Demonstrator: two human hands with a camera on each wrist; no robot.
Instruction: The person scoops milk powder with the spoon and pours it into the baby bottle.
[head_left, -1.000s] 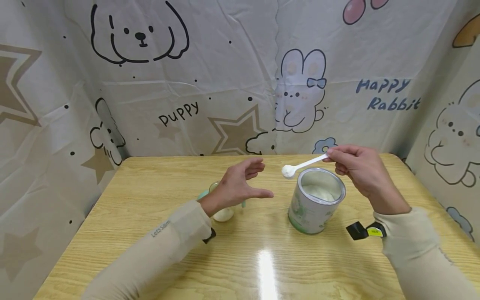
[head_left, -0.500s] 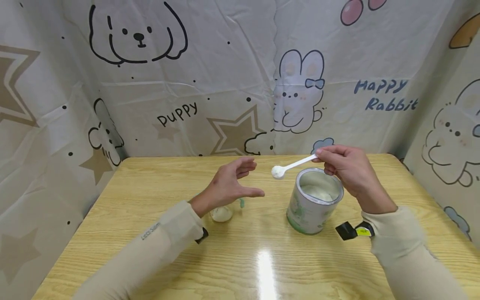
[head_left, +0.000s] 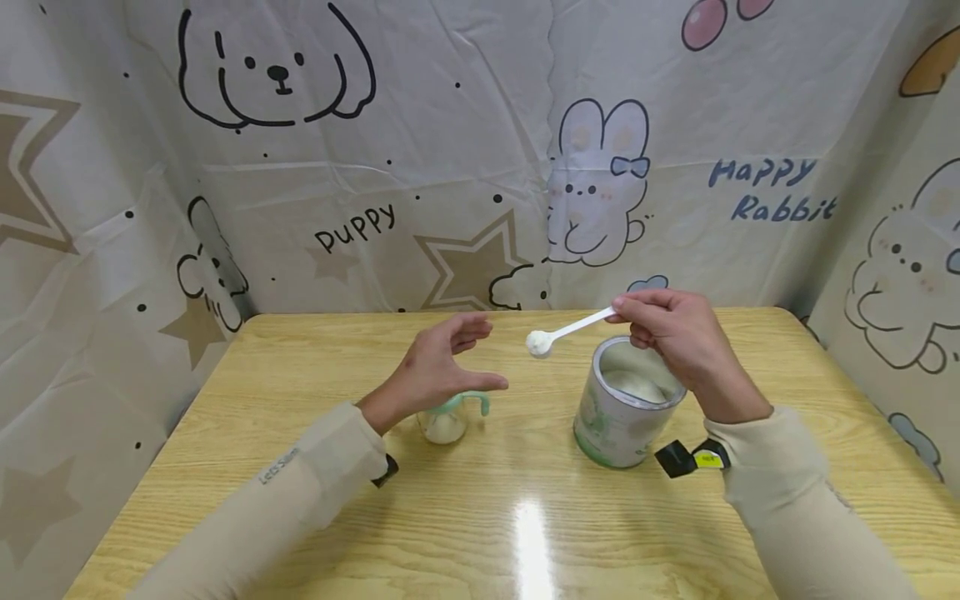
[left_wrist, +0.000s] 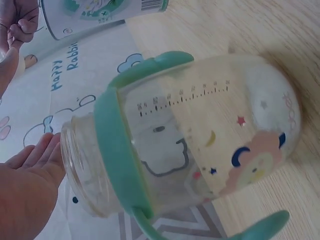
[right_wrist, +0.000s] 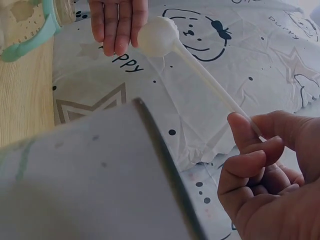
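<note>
My right hand (head_left: 675, 346) pinches the end of a long white measuring scoop (head_left: 573, 327), its bowl heaped with white powder. The scoop hangs in the air left of an uncovered formula can (head_left: 615, 421), which holds more white powder. My left hand (head_left: 438, 362) is held over a clear baby bottle (head_left: 444, 425), fingers extended and thumb apart, with nothing in its grasp. In the left wrist view the bottle (left_wrist: 200, 135) shows a mint collar with two handles, an uncapped neck, a printed scale and a lion picture. White powder lies at its bottom.
Both things stand on a wood-grain table (head_left: 480, 533). Behind and at the sides hangs a light printed cloth (head_left: 450, 167), close to the table's back edge. The can's rim (head_left: 637, 400) lies just below my right hand.
My right hand has carried the filled scoop leftward, away from above the can. My left hand has also shifted left, and more of the bottle's mint collar and handle shows.
</note>
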